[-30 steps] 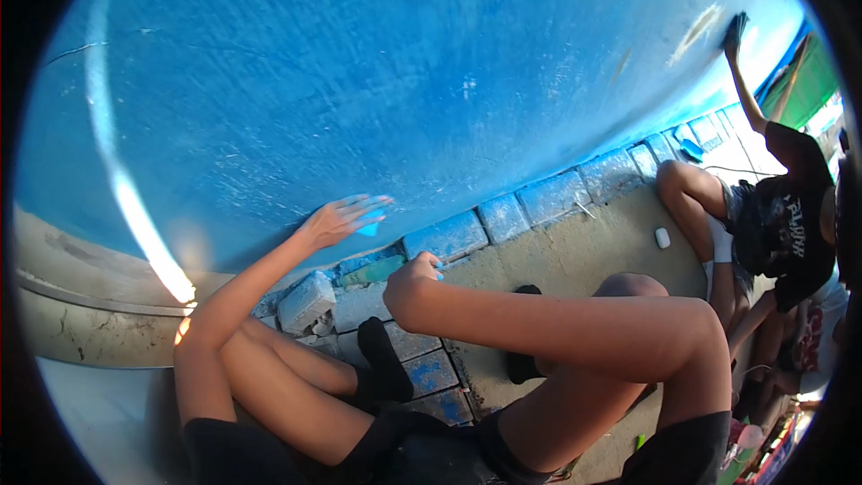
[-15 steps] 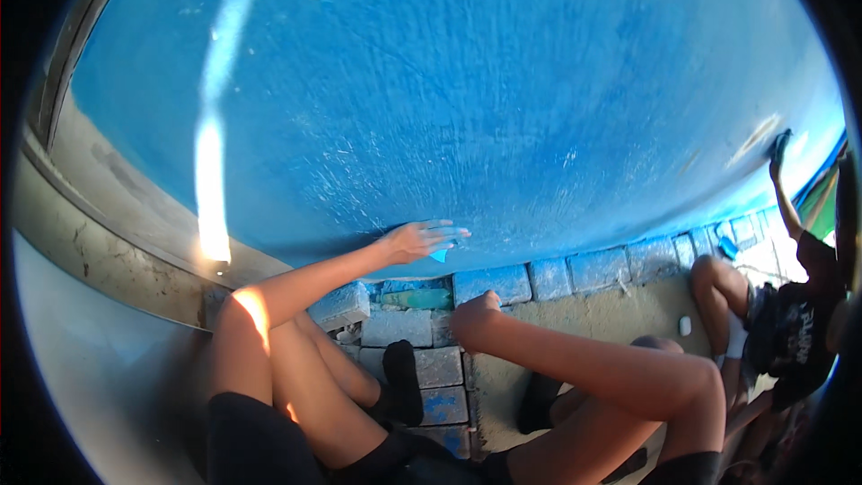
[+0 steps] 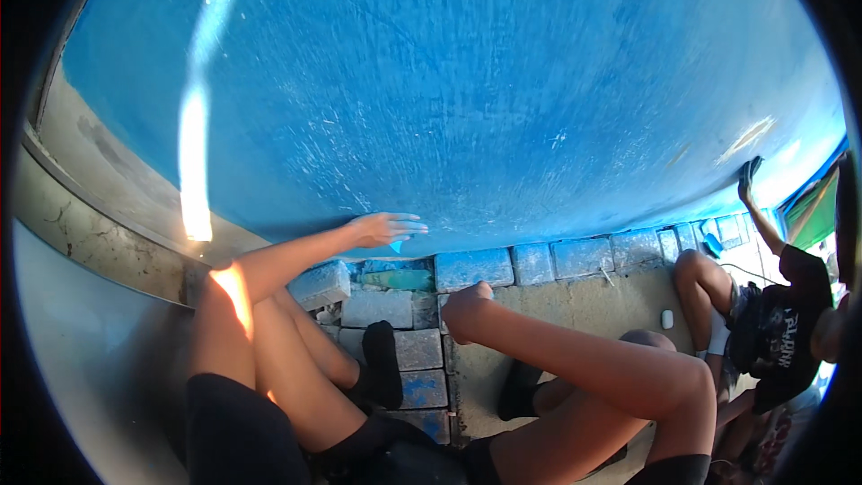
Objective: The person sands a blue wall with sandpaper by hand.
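Where the wall (image 3: pixel 539 81) is faced: blue piece (image 3: pixel 396 247) seen below left hand (image 3: pixel 384 228), fingers extended.
Right hand (image 3: pixel 467 311): farther; grip cannot be told.

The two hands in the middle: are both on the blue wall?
No, only the left hand is at the blue wall, while the right hand is away from it, above the ground.
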Available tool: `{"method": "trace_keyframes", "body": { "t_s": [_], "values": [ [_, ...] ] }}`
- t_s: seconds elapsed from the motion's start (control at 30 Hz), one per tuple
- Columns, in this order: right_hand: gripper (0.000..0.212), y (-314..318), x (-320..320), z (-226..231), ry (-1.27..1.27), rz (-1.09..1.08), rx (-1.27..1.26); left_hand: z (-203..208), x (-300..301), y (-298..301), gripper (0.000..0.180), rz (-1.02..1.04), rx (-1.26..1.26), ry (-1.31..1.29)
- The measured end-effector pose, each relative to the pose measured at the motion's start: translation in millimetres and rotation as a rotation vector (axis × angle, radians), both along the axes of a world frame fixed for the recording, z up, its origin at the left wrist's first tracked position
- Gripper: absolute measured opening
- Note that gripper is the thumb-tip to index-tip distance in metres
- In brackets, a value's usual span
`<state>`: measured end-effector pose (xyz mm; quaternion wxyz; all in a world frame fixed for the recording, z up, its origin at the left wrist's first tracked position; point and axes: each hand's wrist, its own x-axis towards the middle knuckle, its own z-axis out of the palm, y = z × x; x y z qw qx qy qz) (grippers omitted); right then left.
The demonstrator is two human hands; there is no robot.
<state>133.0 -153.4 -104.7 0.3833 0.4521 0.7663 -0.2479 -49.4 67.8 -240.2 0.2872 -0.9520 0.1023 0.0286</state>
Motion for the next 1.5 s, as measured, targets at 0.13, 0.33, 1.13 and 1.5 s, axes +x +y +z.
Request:
{"method": "trace_keyframes", "body": {
  "t_s": [0.13, 0.33, 1.13, 1.5],
  "values": [
    [0.037, -11.0, 16.8, 7.1, 0.053, -0.077, 0.05, 68.9, 94.7, -31.3, 0.052, -0.021, -0.013, -0.224],
    [0.041, -18.4, 10.2, 15.6, 0.156, -0.021, 0.067, 101.5, 110.3, -46.0, 0.053, 0.161, -0.126, -0.409],
    [0.033, -2.7, -18.7, 20.9, 0.042, 0.006, 0.084, 11.7, 13.2, -9.8, 0.056, 0.037, -0.051, -0.002],
    [0.035, -6.8, -1.8, 5.5, 0.003, -0.003, 0.044, 16.9, 53.0, -12.7, 0.053, -0.067, 0.011, -0.06]
  ]
}}
